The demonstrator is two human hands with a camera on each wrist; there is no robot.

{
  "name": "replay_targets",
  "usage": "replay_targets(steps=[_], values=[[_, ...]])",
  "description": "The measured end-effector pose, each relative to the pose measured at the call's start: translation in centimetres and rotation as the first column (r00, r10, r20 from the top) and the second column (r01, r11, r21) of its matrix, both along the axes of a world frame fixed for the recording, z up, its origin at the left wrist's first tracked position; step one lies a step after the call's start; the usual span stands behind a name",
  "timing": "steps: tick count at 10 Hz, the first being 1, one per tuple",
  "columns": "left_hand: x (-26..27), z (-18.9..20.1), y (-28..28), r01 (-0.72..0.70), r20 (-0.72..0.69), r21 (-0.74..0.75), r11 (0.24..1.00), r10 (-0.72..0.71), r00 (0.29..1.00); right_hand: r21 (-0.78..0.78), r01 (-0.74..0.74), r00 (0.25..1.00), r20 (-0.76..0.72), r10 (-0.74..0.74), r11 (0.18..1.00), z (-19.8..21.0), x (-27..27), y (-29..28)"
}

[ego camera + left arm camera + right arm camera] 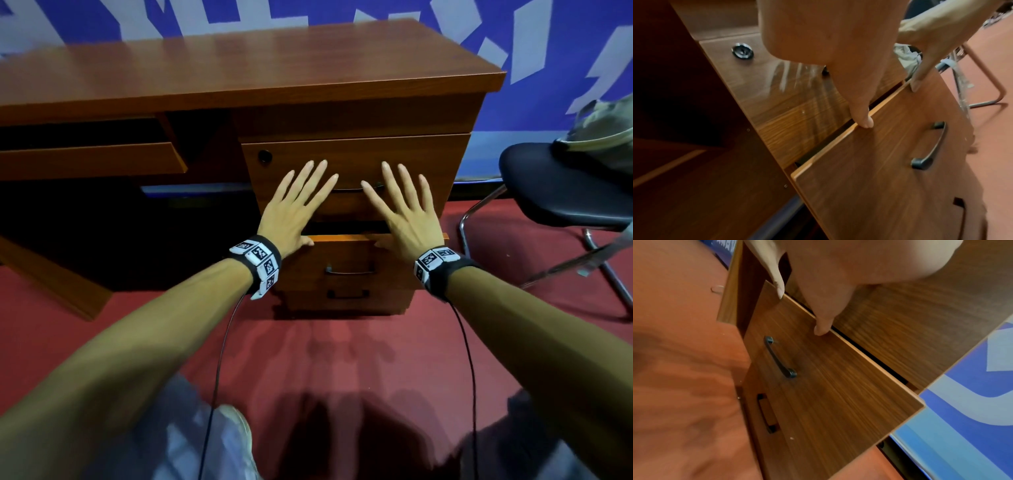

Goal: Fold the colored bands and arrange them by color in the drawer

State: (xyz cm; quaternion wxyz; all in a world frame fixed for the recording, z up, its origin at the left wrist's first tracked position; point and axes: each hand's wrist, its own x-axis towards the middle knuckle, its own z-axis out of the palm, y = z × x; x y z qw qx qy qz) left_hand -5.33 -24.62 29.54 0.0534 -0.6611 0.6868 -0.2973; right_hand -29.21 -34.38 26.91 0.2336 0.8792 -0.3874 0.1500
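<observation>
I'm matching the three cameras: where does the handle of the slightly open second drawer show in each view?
Head: second drawer handle, low centre, between the wrists.
Left wrist: the handle, right of centre, below the left hand's thumb.
Right wrist: the handle, left of centre.
Shared landmark: the drawer's pale top edge.

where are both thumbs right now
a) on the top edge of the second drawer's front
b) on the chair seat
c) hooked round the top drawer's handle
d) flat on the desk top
a: the left hand and right hand lie spread over the top drawer, while each thumb tip rests on the top edge of the second drawer, which stands slightly out, as both wrist views show.
</observation>
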Motion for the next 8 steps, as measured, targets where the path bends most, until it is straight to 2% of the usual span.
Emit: replay_targets(steps=[2,4,6,7,8], values=[[1.2,-1.1,-2.1,-0.035,0.045,-0.043,0.998,0.037,0.998,-0.067,-0.002,0.999,-0.054,-0.002,0.998,-0.2,1.0,-2.2],[1.3,-2.7,-3.6,-0.099,0.091,-0.082,0.992,0.106,0.990,-0.109,0.018,0.999,-0.039,-0.022,0.994,-1.4,1.8,-3.3],[0.7,-2.4,-3.2,-0.122,0.069,-0.074,0.990,0.127,0.990,-0.129,0.051,0.998,-0.032,-0.055,0.990,-1.3,2.3,-2.3],[0.0,-0.6,-1.5,-0.115,0.014,-0.015,0.993,0.116,0.993,-0.079,0.068,0.996,-0.048,-0.072,0.995,-0.1,1.5,-0.9],[0.0,3.8,0.4,-0.021,-0.045,0.204,0.979,0.031,0.998,0.070,0.042,0.998,-0.052,-0.038,0.997,4.8,1.6,1.5]])
